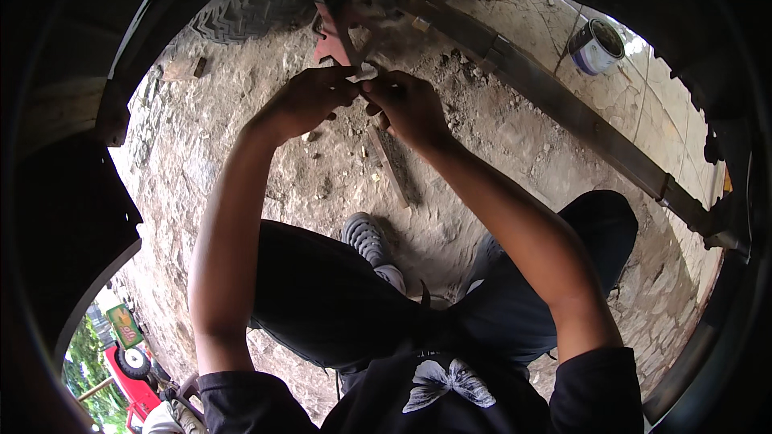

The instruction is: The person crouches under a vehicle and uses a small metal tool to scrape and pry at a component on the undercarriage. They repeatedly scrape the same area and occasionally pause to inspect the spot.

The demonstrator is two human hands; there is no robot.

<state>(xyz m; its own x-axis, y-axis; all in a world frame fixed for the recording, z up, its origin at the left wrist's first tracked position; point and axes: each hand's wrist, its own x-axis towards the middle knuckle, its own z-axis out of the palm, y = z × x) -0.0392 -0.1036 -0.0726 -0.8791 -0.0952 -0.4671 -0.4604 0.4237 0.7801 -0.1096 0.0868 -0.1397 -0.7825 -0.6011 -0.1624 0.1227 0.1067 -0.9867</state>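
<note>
My left hand (312, 100) and my right hand (410, 111) meet in front of me, raised over the dirt ground. Between their fingertips is a small, crumpled-looking whitish piece (366, 72); whether it is paper, cloth or something else I cannot tell. The fingers of both hands are closed in a pinch on it. Just beyond the left fingers stands a red metal part (333, 42), partly hidden by the hands. Below the hands, a narrow strip (389, 167) lies on the ground.
A long dark metal bar (555, 100) slants down the right side. Beyond it, a paint can (597, 47) rests on pale tiles. At the far left are a chunky tyre (251, 12) and a wooden block (185, 70). Dark vehicle parts surround me; a red vehicle (135, 390) shows lower left.
</note>
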